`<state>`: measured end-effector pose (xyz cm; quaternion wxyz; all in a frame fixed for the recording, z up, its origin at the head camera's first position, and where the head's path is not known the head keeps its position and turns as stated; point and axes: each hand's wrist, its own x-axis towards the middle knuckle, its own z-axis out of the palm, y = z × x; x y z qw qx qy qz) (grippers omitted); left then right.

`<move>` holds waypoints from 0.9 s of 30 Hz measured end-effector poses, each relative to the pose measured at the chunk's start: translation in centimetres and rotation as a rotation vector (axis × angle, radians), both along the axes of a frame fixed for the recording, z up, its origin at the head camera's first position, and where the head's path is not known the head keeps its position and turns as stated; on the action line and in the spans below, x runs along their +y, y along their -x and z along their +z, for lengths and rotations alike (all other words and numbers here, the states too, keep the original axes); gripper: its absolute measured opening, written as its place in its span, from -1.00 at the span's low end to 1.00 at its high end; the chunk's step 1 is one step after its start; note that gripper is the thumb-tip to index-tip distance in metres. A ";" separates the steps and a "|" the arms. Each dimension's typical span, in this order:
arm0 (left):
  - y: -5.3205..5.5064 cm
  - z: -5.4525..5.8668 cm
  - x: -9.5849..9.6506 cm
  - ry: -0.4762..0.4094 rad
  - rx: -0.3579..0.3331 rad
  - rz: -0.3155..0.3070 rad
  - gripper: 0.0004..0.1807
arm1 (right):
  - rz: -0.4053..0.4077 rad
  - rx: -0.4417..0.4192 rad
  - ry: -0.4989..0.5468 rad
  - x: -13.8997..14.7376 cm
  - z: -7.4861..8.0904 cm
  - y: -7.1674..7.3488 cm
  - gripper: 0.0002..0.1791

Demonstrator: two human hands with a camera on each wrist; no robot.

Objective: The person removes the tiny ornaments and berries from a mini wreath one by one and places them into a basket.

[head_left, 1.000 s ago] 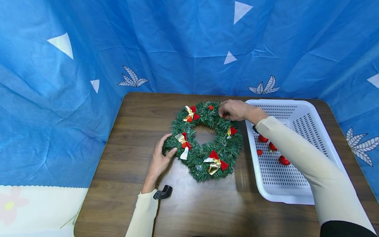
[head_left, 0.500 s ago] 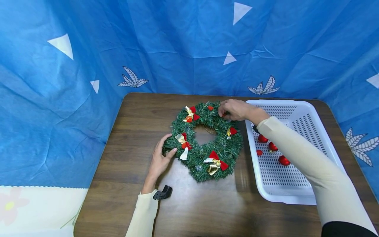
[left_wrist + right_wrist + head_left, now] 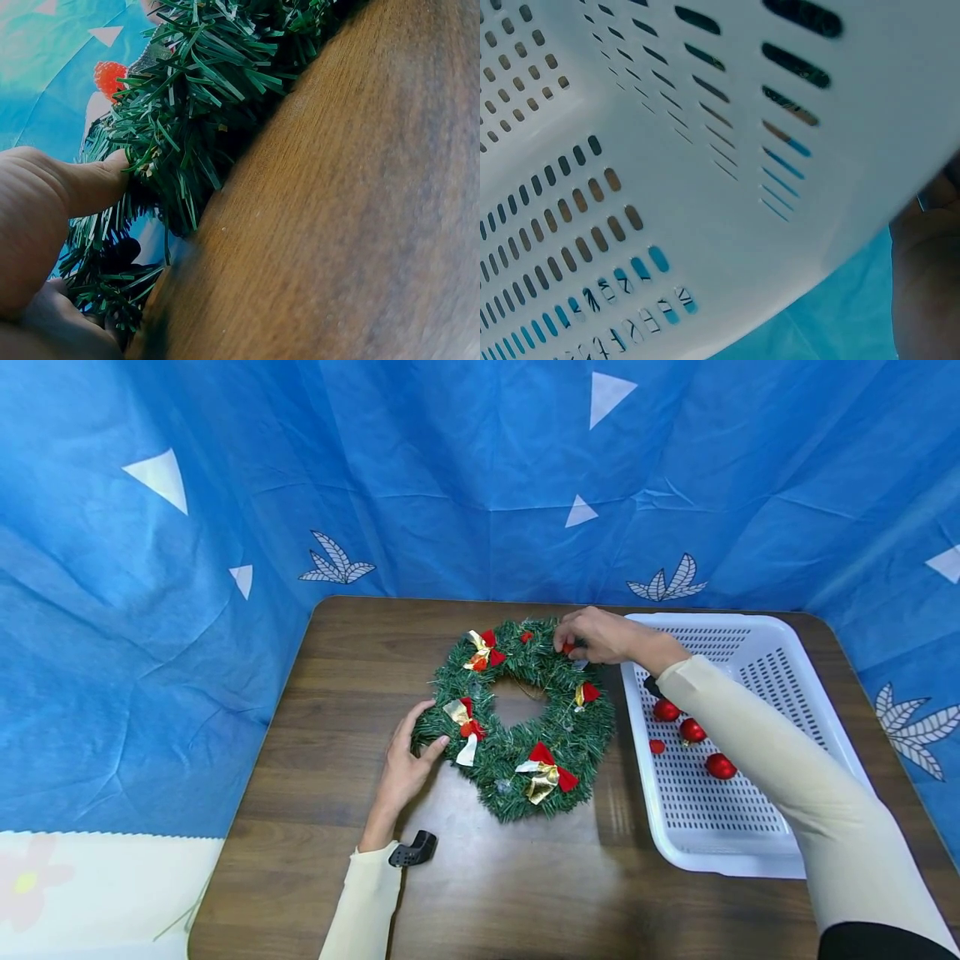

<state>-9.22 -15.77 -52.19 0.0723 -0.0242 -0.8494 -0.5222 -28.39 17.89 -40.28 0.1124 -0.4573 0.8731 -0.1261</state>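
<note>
A green tinsel wreath (image 3: 517, 797) lies on the table, trimmed with several red, gold and white bows (image 3: 546, 774). My left hand (image 3: 407, 768) grips its left edge; in the left wrist view the thumb (image 3: 101, 180) presses into the greenery, and the other fingers are partly hidden below. At the far right part of the wreath my right hand (image 3: 596, 637) pinches a small red ornament (image 3: 567, 648), mostly covered by the fingers. Another small red piece (image 3: 527, 637) sits on the far rim. A bumpy red berry (image 3: 110, 79) shows in the left wrist view.
A white perforated basket (image 3: 660, 839) stands at the right, under my right forearm. Several red baubles (image 3: 721, 767) and a small red piece (image 3: 657, 747) lie in it. Blue curtain (image 3: 487, 543) hangs behind the wooden table (image 3: 315, 760).
My right hand has shifted slightly upward, and more of the red ornament shows at its fingertips. The red piece on the far rim has moved slightly left. My left hand stays put.
</note>
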 end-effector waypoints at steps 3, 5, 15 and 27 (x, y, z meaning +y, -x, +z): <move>0.0 0.0 0.0 -0.003 0.009 -0.002 -0.33 | -0.001 0.016 0.000 0.1 0.1 -0.1 -0.80; 0.0 -0.1 0.0 -0.006 0.018 -0.002 -0.32 | -0.004 0.021 0.000 0.1 0.3 -0.1 -0.81; 0.1 0.0 0.0 -0.011 0.004 -0.004 -0.33 | 0.027 0.041 0.018 0.6 1.0 -0.7 -0.86; 0.1 0.2 0.0 -0.013 -0.005 -0.004 -0.35 | 0.038 0.063 0.043 2.3 1.8 -1.4 -0.85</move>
